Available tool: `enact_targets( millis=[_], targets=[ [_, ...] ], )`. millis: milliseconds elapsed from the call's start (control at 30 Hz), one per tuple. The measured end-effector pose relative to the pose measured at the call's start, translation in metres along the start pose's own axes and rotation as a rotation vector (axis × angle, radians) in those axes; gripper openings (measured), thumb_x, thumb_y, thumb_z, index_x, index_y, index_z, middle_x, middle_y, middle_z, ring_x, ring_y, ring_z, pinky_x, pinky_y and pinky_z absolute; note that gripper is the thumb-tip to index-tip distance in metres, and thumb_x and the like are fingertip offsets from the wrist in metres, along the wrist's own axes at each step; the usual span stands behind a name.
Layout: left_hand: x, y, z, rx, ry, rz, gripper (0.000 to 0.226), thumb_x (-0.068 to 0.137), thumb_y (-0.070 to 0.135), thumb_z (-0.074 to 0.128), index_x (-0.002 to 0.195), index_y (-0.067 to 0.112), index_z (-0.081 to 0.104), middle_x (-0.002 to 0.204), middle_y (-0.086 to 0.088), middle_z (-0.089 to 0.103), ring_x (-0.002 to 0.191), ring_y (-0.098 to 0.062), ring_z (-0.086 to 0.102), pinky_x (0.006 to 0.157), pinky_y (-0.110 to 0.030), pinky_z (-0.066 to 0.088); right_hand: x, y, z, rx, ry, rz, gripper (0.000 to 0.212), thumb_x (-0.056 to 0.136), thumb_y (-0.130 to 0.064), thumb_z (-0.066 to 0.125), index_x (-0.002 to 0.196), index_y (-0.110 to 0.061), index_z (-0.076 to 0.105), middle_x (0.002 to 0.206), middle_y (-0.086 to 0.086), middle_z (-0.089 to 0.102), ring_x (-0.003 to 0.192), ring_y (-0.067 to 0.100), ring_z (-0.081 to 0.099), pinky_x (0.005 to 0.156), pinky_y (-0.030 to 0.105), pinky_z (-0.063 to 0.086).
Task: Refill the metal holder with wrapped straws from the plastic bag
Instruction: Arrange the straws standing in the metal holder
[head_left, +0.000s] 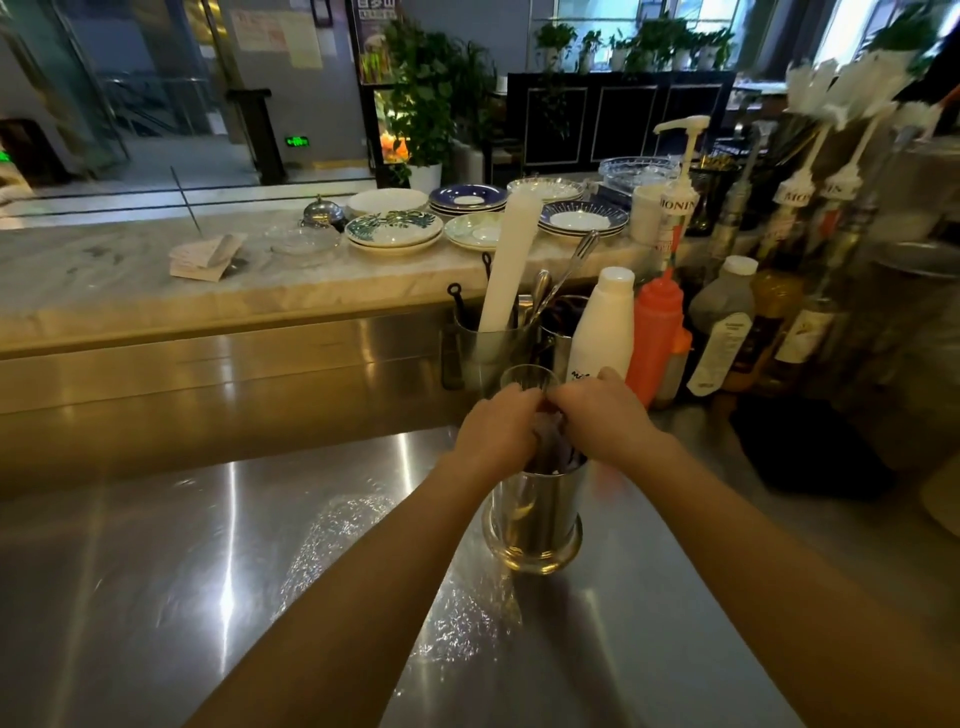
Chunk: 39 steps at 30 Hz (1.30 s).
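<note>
A clear plastic bag (363, 545) lies flat and crinkled on the steel counter (156, 571), nearest of all, running under the person's left forearm and up to the foot of the metal holder (535, 514). The holder stands upright on the counter, its flared base touching the bag's edge.

Both hands meet right over the holder's mouth. The left hand (496, 428) and right hand (605, 410) have their fingers curled together, pinched around a bundle of wrapped straws (558, 452) whose lower part sits inside the holder. The wrappers look dark and shiny; how many there are cannot be told, since the hands cover the tops.

Just behind the holder stands an empty glass (527, 376), partly hidden by the left hand. Behind that is a steel cup (493, 348) with a tall white roll (509, 260) and spoons leaning in it. To the right of the holder, further back, stand a white bottle (602, 327), then a red squeeze bottle (657, 332), then syrup bottles (675, 208) with pump tops.

Beyond the holder, on the raised marble ledge (104, 270), sit stacks of plates (395, 231), a small bell (322, 210) and some paper slips (202, 257). Farthest off are potted plants (431, 104) and glass doors (130, 93).
</note>
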<state>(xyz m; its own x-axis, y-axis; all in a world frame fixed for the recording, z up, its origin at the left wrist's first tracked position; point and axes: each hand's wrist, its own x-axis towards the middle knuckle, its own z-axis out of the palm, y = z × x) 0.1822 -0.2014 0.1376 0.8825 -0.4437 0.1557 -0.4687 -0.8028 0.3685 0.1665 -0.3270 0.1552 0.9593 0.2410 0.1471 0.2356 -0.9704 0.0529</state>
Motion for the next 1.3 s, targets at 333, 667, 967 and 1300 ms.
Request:
enact_targets(
  millis=[333, 667, 967, 1300],
  targets=[
    [-0.013, -0.004, -0.007, -0.131, 0.19, 0.097, 0.03, 0.087, 0.025, 0.055, 0.116, 0.018, 0.052, 0.111, -0.006, 0.054, 0.088, -0.022, 0.057, 0.074, -0.034, 0.049, -0.005, 0.003, 0.008, 0.19, 0.11, 0.066, 0.013, 0.087, -0.023, 0.05, 0.097, -0.021, 0.058, 0.09, 0.0, 0.065, 0.093, 0.022, 0.057, 0.084, 0.037, 0.026],
    [-0.075, -0.06, -0.06, -0.242, 0.219, -0.011, 0.028, 0.086, 0.027, 0.061, 0.112, 0.016, 0.057, 0.095, 0.002, 0.056, 0.085, -0.012, 0.055, 0.066, -0.021, 0.04, -0.026, -0.039, -0.04, 0.548, 0.221, 0.05, 0.021, 0.087, -0.028, 0.058, 0.104, -0.016, 0.06, 0.089, -0.007, 0.056, 0.082, 0.01, 0.052, 0.064, 0.016, 0.034],
    [-0.162, -0.145, -0.034, -0.248, 0.129, -0.342, 0.024, 0.086, 0.025, 0.061, 0.105, 0.011, 0.061, 0.095, -0.007, 0.063, 0.08, -0.019, 0.057, 0.075, -0.033, 0.048, -0.063, -0.109, 0.024, 0.705, 0.105, 0.121, 0.011, 0.088, -0.019, 0.056, 0.091, -0.012, 0.065, 0.078, 0.002, 0.062, 0.07, 0.017, 0.056, 0.065, 0.029, 0.046],
    [-0.248, -0.188, 0.012, -0.181, -0.047, -0.578, 0.029, 0.084, 0.023, 0.06, 0.109, 0.01, 0.058, 0.116, -0.014, 0.053, 0.102, -0.028, 0.053, 0.086, -0.033, 0.042, -0.118, -0.132, 0.113, 0.699, -0.172, 0.649, 0.006, 0.084, -0.013, 0.054, 0.09, -0.01, 0.053, 0.092, 0.011, 0.057, 0.084, 0.031, 0.056, 0.067, 0.032, 0.042]
  ],
)
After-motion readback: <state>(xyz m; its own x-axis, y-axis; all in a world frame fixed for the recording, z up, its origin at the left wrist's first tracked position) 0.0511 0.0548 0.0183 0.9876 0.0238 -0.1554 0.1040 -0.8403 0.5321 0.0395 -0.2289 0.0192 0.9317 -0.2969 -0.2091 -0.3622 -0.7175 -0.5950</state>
